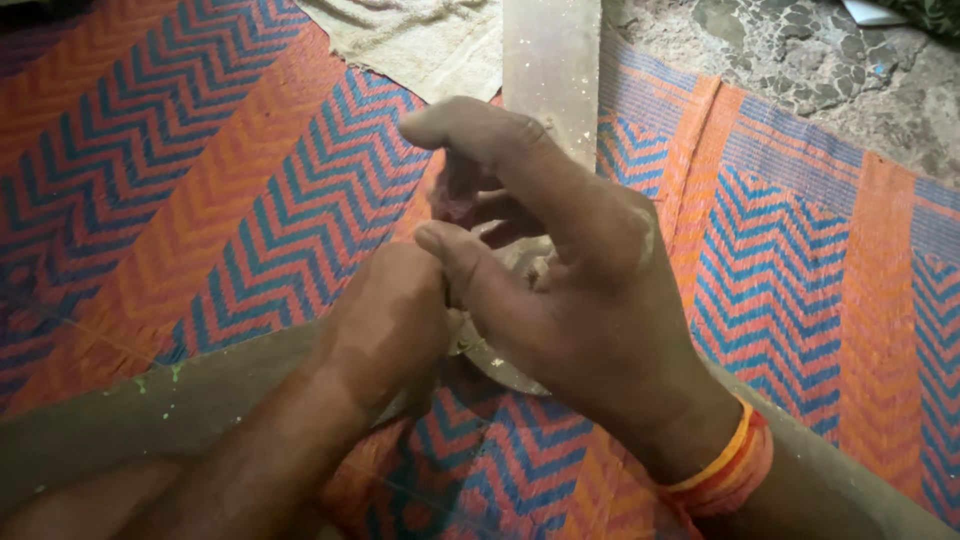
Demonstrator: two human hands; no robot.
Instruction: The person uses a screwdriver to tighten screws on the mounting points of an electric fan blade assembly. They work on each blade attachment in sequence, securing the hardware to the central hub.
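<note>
My left hand [385,320] comes in from the lower left as a closed fist, dusty with grey powder. It grips one end of a thin grey curved piece [500,372] that shows below both hands. My right hand [575,290], with orange bands on the wrist [725,470], arches over the same piece. Its thumb presses against the left fist and its fingers curl down around the piece. The index finger is bent high above. Most of the grey piece is hidden under the palms.
An orange and blue zigzag woven mat [200,200] covers the ground. A pale flat board [550,60] lies at the top centre, with a cream cloth [420,40] to its left. Cracked stone floor [800,60] shows top right. A grey curved rim [150,410] crosses the bottom.
</note>
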